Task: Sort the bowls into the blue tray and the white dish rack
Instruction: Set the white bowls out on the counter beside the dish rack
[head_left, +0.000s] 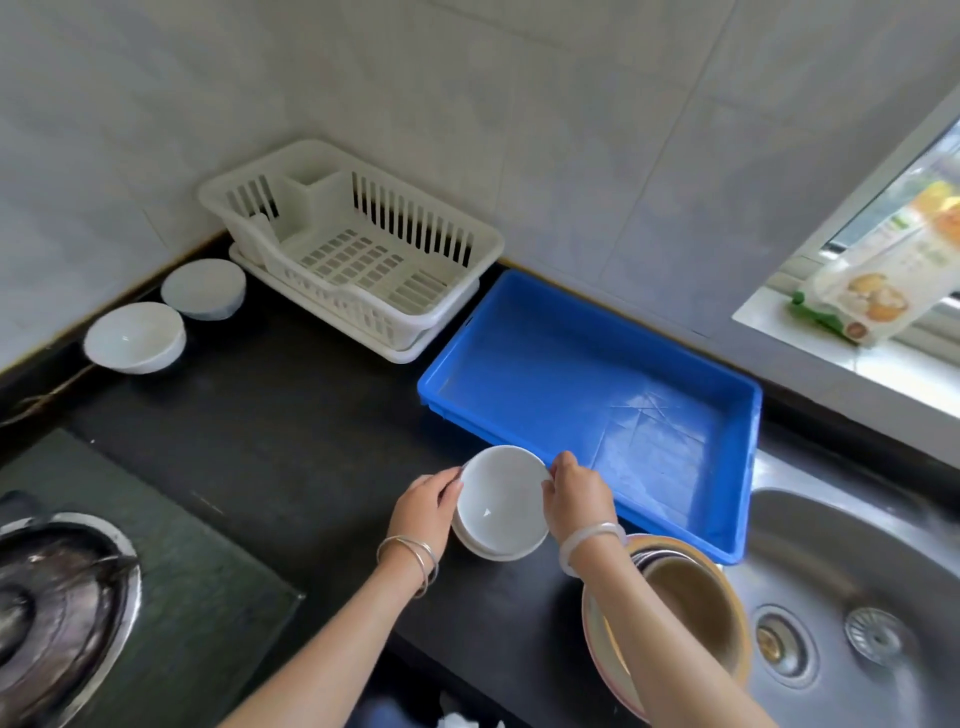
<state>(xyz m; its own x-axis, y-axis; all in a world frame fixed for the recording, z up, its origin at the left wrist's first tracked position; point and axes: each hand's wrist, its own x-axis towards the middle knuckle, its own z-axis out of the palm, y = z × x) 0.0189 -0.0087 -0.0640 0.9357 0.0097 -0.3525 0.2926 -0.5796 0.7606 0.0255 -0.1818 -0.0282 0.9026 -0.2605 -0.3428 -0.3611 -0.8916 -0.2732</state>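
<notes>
You've got your left hand (423, 501) and right hand (576, 496) pinching opposite rims of the top glossy white ceramic bowl (501, 501), fingers closed on it, with it sitting on a short stack on the black desk (291, 405) right by the near corner of the empty blue plastic tray (748, 441). Looks like the first pick, so next is lifting it straight up to clear the stack and the tray's wall. Plenty of room in the tray and the white slotted plastic dish rack (470, 231), but mind the tan bowls (696, 608) under your right forearm.
</notes>
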